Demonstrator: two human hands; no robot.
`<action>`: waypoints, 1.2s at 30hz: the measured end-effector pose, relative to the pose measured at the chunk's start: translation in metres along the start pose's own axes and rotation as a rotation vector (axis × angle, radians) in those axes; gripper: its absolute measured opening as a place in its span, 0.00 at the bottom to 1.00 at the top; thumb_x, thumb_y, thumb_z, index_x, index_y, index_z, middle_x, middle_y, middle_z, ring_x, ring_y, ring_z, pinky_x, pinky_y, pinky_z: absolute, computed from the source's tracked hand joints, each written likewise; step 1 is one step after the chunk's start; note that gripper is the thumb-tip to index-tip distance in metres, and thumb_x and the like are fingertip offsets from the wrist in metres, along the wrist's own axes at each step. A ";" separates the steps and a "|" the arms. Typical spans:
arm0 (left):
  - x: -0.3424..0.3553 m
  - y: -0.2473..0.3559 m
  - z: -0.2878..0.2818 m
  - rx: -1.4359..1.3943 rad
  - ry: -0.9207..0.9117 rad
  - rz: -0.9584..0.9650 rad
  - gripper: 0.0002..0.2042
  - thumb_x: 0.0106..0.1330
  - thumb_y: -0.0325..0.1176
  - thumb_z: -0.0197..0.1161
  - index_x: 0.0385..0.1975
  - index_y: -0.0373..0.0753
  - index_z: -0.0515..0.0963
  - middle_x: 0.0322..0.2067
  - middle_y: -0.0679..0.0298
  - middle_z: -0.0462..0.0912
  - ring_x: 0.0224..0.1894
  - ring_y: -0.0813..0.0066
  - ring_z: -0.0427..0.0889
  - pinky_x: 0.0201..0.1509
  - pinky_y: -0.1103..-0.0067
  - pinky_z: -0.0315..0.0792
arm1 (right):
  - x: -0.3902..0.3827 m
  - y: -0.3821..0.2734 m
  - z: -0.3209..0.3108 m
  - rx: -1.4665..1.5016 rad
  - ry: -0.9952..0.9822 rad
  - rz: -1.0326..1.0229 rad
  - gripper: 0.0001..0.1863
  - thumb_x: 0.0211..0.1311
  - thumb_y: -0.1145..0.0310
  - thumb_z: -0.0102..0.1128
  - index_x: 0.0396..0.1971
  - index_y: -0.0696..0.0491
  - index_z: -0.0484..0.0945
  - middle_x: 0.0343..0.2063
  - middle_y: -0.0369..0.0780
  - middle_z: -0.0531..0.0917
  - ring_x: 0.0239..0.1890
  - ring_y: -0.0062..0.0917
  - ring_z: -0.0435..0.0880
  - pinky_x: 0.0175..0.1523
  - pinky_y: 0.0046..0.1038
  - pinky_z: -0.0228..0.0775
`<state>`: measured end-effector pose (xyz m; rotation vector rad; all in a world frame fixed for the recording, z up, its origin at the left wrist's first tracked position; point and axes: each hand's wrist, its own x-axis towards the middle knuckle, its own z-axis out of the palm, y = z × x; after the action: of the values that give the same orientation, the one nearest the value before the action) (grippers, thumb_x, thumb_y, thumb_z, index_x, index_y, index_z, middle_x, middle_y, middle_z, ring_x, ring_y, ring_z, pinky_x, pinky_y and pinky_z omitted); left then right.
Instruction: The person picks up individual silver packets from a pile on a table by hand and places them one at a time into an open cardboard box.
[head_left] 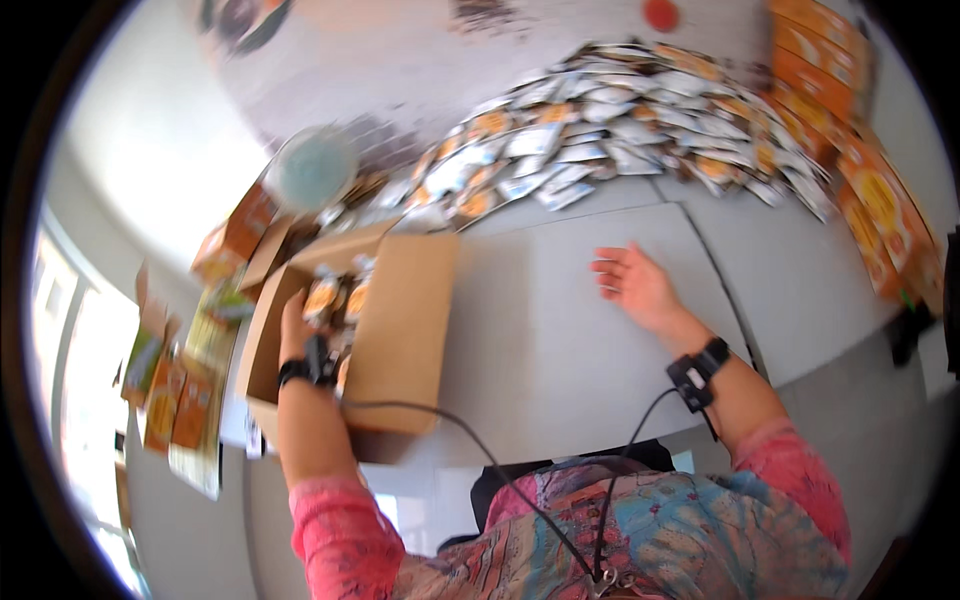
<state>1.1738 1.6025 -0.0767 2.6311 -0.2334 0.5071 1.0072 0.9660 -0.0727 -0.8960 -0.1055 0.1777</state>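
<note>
A brown cardboard box [405, 335] stands on the left of the grey table [530, 310], its top flaps spread apart. Small packets [325, 302] in white, brown and orange lie inside it. My left hand [295, 318] reaches down into the box, along its left wall beside the packets; its fingers are mostly hidden and blurred. Over the middle right of the table hovers my right hand [638, 285], palm partly up, fingers loosely bent and apart, holding nothing. A large heap of similar packets [600, 135] is piled along the table's far side.
Orange printed cartons [880, 205] line the right edge, with more cartons [175, 400] at the far left. Behind the box sits a pale round container [312, 168]. Dark cables [480, 450] run from my wrist straps across my front.
</note>
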 end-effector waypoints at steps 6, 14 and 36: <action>0.016 -0.065 -0.051 0.066 -0.035 -0.141 0.32 0.49 0.42 0.64 0.53 0.29 0.66 0.47 0.53 0.72 0.51 0.60 0.71 0.55 0.69 0.66 | 0.003 -0.004 0.012 0.029 -0.056 -0.002 0.28 0.63 0.43 0.43 0.46 0.53 0.72 0.40 0.37 0.78 0.40 0.20 0.75 0.47 0.25 0.68; 0.012 0.281 -0.078 -1.295 0.308 -0.332 0.23 0.64 0.43 0.50 0.55 0.36 0.65 0.59 0.57 0.57 0.59 0.64 0.62 0.64 0.65 0.49 | -0.006 -0.005 0.009 0.004 0.015 -0.016 0.29 0.62 0.42 0.44 0.46 0.54 0.72 0.40 0.37 0.77 0.41 0.20 0.74 0.47 0.25 0.67; -0.095 0.443 0.176 -1.536 -0.472 -0.171 0.10 0.66 0.29 0.50 0.43 0.33 0.69 0.32 0.61 0.77 0.38 0.72 0.77 0.46 0.76 0.72 | 0.002 -0.013 0.003 0.073 0.218 -0.094 0.18 0.62 0.52 0.49 0.38 0.53 0.75 0.34 0.35 0.79 0.32 0.16 0.75 0.40 0.21 0.68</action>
<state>1.0340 1.1369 -0.0842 1.1771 -0.3402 -0.3205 1.0103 0.9613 -0.0606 -0.8309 0.0609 -0.0040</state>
